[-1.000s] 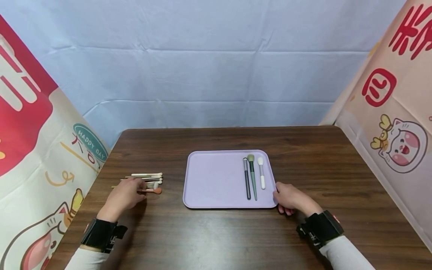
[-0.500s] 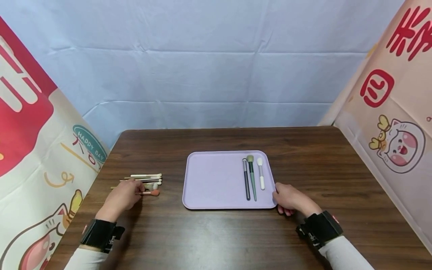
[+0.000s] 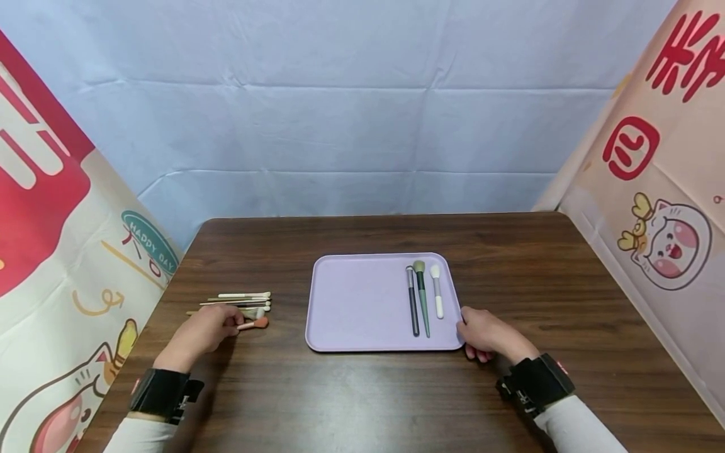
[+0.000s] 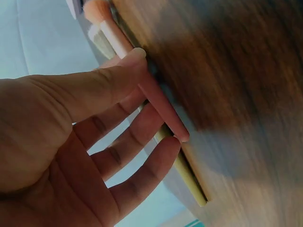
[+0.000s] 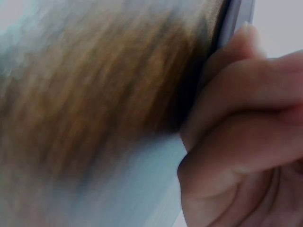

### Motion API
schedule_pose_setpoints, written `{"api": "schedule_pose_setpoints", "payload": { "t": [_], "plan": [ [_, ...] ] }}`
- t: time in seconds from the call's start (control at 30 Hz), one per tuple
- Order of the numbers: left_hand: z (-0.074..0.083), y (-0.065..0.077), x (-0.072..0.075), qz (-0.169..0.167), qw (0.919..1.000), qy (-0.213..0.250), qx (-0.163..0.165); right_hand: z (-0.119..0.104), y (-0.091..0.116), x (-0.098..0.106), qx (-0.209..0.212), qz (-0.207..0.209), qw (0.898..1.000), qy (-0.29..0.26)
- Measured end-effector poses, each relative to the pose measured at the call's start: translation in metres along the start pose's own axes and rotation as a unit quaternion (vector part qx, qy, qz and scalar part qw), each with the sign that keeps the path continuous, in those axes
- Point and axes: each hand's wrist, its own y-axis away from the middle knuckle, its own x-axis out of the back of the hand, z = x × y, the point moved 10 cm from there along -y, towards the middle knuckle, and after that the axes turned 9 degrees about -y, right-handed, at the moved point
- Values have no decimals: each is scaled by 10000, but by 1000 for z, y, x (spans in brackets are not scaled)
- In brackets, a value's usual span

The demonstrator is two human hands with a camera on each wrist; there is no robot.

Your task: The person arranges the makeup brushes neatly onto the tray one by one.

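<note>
In the left wrist view, my left hand (image 4: 52,127) pinches a pink-handled makeup brush (image 4: 163,109) with orange bristles between thumb and fingers. Behind it lies an olive-handled brush (image 4: 189,182) on the table. The head view places this hand at the left, beside a bunch of makeup brushes (image 3: 246,295), partly covering them. At the lower right corner of the lilac tray (image 3: 357,308), my right hand (image 3: 491,333) grips the rim with curled fingers. On the tray's right side lie a dark-handled brush (image 3: 413,305), a green brush (image 3: 422,299) and a white brush (image 3: 438,296), roughly side by side.
The brown wooden table (image 3: 362,402) carries the tray near its middle. A pale blue cloth (image 3: 340,126) hangs behind the table's far edge. Printed cloths flank it, one on the left (image 3: 51,340) and one on the right (image 3: 668,340).
My left hand has drawn slightly back toward the near left, and the pink brush now angles away from the others in the bunch. My right hand stays at the tray's corner.
</note>
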Motion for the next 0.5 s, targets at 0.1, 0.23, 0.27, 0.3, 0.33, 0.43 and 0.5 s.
{"api": "schedule_pose_setpoints", "payload": {
  "t": [0.1, 0.23, 0.27, 0.3, 0.33, 0.43, 0.5],
  "plan": [
    [3, 0, 4, 46, 10000, -48, -62, 0, 0, 0, -16, -13, 10000, -5],
    [10, 0, 12, 179, 9996, -44, -206, 0, 1, 0, -37, -37, 10000, 14],
    [12, 0, 14, 221, 9995, -64, -239, 0, 1, 0, -43, -36, 10000, 15],
    [14, -1, 17, 291, 9991, -82, -285, 0, 0, 0, -45, -38, 10000, 14],
    [16, -2, 19, 368, 9987, -115, -326, 0, 0, 0, -46, -39, 10000, 15],
    [24, -4, 25, 569, 9972, -246, -414, 0, 0, -1, -41, -37, 10000, 9],
    [30, -5, 29, 716, 9959, -326, -448, 0, 0, -1, -36, -37, 10000, 7]
  ]
}}
